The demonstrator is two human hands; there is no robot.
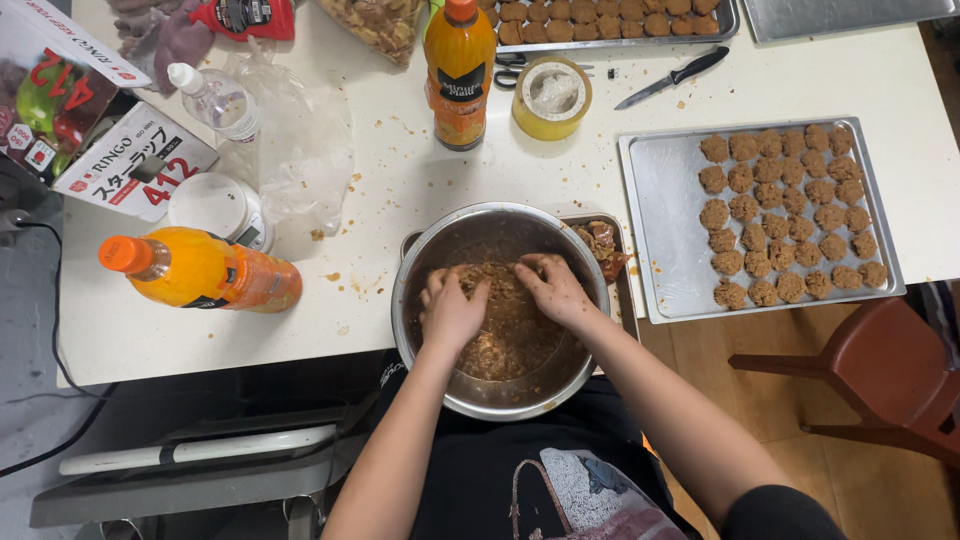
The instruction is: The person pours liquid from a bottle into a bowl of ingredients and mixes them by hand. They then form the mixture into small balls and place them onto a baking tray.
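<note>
Cardboard boxes (pixel 105 120): at ten o'clock on the white table (pixel 420 170), printed in red and black, overlapping at the left edge.
Clear bottle (pixel 215 100): lying just right of the boxes, white cap, beside a crumpled clear plastic bag (pixel 300 150).
White tub (pixel 215 208): round, at nine o'clock, below the clear bottle.
Lying juice bottle (pixel 200 270): orange, on its side at eight o'clock, cap toward the table's left edge.
Left hand (pixel 450 310): inside the steel bowl (pixel 420 330), fingers curled down and pressed into the brown mixture (pixel 510 330); whether it closes on a lump I cannot tell.
Brown mixture: crumbly, filling the bowl's bottom, at six o'clock at the table's near edge.
Right hand (pixel 555 290): in the same bowl, just beside the left, fingers bent into the mixture; grip likewise not clear.
Upright juice bottle (pixel 460 70): orange, at twelve o'clock.
Tape roll (pixel 551 97): yellow, just right of that bottle; scissors (pixel 520 65) partly hidden behind it.
Knife (pixel 672 78): black handle, at one o'clock.
Baking tray (pixel 660 230): at three o'clock, its right part covered with rows of brown shaped pieces (pixel 790 215).
Chair (pixel 880 370): reddish, at four o'clock on the floor.
</note>
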